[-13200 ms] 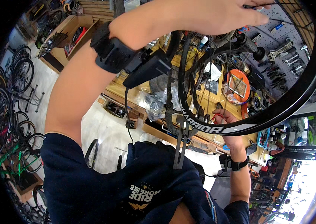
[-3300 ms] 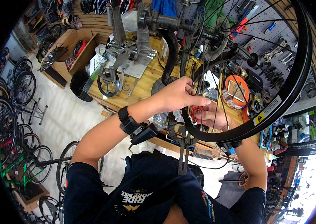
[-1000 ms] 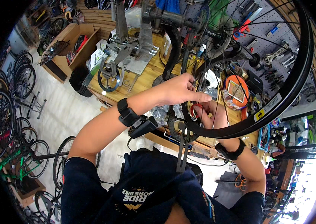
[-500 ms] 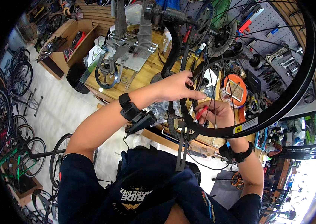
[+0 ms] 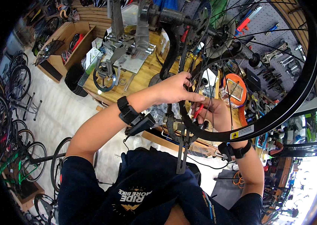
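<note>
1. Since half a second ago, my left hand (image 5: 175,88) is staying on the spokes (image 5: 218,56) while the wheel rim (image 5: 278,112) is sitting almost where it was; thirteen seconds back that arm was raised high over the rim instead
2. I am pinching a spoke with the left hand, fingers narrowed together, fingertips pointing toward 3 o'clock
3. My right hand (image 5: 212,112) is sitting just beside it at 4 o'clock, fingers curled around a small red-handled tool (image 5: 197,111) that is touching the spokes near the rim's inner edge
4. That black rim is arcing from 1 o'clock down to 6 o'clock of the view, its lowest part passing through the truing stand's grey arms (image 5: 181,138) right under both hands
5. I am wearing a black wrist device (image 5: 134,116) on the left forearm and a black band (image 5: 233,150) on the right
6. A wooden workbench (image 5: 143,77) is lying at 11 o'clock of the hands, metal stands on it
</note>
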The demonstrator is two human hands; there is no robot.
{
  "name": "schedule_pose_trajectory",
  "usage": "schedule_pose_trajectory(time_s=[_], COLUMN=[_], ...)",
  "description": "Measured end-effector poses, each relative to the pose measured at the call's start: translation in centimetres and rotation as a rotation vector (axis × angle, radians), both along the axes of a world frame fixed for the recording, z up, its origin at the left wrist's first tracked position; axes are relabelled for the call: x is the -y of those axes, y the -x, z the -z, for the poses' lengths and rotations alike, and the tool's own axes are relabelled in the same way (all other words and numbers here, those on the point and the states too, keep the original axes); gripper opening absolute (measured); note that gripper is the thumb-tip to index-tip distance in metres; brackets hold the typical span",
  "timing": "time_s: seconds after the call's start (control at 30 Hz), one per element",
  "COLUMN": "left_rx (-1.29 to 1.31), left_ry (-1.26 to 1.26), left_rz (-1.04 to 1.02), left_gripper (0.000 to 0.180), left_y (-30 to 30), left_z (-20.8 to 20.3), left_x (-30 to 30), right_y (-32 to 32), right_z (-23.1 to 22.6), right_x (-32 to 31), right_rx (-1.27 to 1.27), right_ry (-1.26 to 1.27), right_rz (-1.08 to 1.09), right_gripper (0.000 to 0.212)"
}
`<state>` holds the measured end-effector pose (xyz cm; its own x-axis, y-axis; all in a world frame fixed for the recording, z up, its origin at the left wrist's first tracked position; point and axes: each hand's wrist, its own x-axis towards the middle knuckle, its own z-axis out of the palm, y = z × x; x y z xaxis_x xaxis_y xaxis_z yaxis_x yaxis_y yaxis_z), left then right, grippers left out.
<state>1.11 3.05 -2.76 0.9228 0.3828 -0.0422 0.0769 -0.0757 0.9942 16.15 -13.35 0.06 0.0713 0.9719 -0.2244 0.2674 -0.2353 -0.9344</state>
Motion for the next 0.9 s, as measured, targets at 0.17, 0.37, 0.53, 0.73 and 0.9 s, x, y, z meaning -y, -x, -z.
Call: schedule_pose_trajectory(time_s=[0.17, 0.37, 0.53, 0.73, 0.9], left_rx=[-0.011, -0.015, -0.030, -0.019, -0.003], left_ry=[0.006, -0.020, -0.024, -0.015, -0.068], left_rz=[-0.002, 0.001, 0.037, 0.028, -0.006], left_gripper=[0.111, 0.102, 0.099, 0.098, 0.091], left_y=[-0.3, -0.1, -0.5, -0.3, -0.3], left_z=[0.7, 0.7, 0.8, 0.5, 1.1], left_x=[-0.3, -0.4, -0.7, -0.6, -0.4], right_y=[-0.9, 0.1, 1.0, 0.3, 0.3], right_z=[0.4, 0.7, 0.8, -0.3, -0.5], right_x=[-0.5, 0.0, 0.5, 0.7, 0.5], right_rx=[-0.233, -0.009, -0.344, -0.080, -0.097], right_ry=[0.082, -0.053, 0.039, 0.043, 0.080], right_rz=[-0.039, -0.041, 0.012, -0.118, -0.086], right_gripper=[0.017, 0.015, 0.022, 0.040, 0.034])
